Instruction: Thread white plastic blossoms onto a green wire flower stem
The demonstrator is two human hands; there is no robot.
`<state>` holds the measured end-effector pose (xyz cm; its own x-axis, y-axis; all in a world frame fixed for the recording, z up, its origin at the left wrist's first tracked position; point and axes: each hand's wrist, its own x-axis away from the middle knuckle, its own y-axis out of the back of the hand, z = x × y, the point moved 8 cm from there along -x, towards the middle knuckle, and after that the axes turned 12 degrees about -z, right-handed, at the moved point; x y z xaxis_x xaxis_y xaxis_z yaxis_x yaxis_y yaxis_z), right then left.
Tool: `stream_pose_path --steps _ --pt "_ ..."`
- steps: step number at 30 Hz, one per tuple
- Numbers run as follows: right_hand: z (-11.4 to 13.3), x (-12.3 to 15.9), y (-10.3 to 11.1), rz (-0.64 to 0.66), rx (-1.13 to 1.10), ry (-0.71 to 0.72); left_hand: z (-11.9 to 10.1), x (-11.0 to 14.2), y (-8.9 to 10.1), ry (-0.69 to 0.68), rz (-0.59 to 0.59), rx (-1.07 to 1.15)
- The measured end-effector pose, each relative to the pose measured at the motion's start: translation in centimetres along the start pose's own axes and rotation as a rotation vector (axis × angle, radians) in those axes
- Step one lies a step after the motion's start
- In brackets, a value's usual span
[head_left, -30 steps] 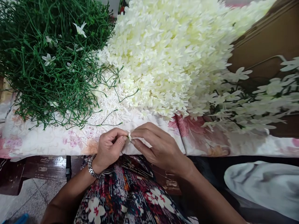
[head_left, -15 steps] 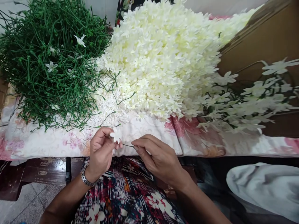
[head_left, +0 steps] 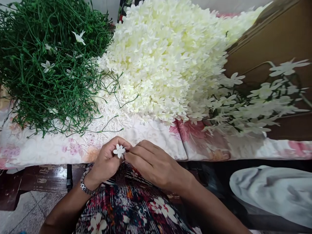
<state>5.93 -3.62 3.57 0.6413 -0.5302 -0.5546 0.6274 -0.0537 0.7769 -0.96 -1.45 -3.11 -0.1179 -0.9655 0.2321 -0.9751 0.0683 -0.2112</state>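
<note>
My left hand [head_left: 107,161] pinches a small white artificial flower [head_left: 119,151] between thumb and fingers. My right hand [head_left: 152,164] meets it from the right, its fingertips pressed together at the flower's side; whatever thin piece they grip is hidden. Both hands hover over my lap, just in front of the edge of the floral cloth [head_left: 151,136]. Beyond them lie a heap of loose cream-white flower heads [head_left: 168,55], a tangle of green plastic stems [head_left: 46,68] and a patch of thin white stamen pieces [head_left: 112,112].
Finished sprigs with white flowers [head_left: 258,104] lie at the right against a brown board [head_left: 270,42]. A pale grey cloth bundle [head_left: 273,191] sits low right. My patterned dress [head_left: 131,204] fills the bottom centre; dark wood and tiled floor [head_left: 29,208] show low left.
Half a second ago my hands were apart with a thin green stem between them. Now the right hand has closed in on the flower in the left.
</note>
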Motion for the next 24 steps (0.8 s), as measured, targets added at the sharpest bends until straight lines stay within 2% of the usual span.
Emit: stream_pose_path --steps 3,5,9,12,14,16,21,24 --pt "0.3 -0.3 0.0 -0.009 0.008 0.029 1.3 0.3 -0.4 0.184 0.035 0.133" --pt "0.3 -0.4 0.3 -0.052 0.000 0.036 1.6 0.4 -0.5 0.251 0.027 0.218" --pt "-1.6 -0.1 2.1 -0.255 -0.029 -0.044 1.2 0.0 0.3 0.227 -0.085 0.306" --pt "-5.7 0.9 3.3 -0.344 0.189 -0.279 0.8 -0.3 1.0 0.164 -0.150 0.326" --pt "-8.0 1.6 3.1 -0.240 0.336 -0.399 0.5 -0.6 1.3 0.120 -0.171 0.333" --pt "-8.8 1.8 2.1 -0.094 0.381 -0.401 0.3 -0.9 1.6 0.093 -0.191 0.340" --pt "-6.9 1.7 -0.8 0.127 0.179 -0.293 0.2 -1.4 1.8 0.104 -0.218 0.310" --pt "-6.4 2.1 -1.9 0.232 0.177 -0.294 0.1 -1.5 1.5 0.126 -0.209 0.289"
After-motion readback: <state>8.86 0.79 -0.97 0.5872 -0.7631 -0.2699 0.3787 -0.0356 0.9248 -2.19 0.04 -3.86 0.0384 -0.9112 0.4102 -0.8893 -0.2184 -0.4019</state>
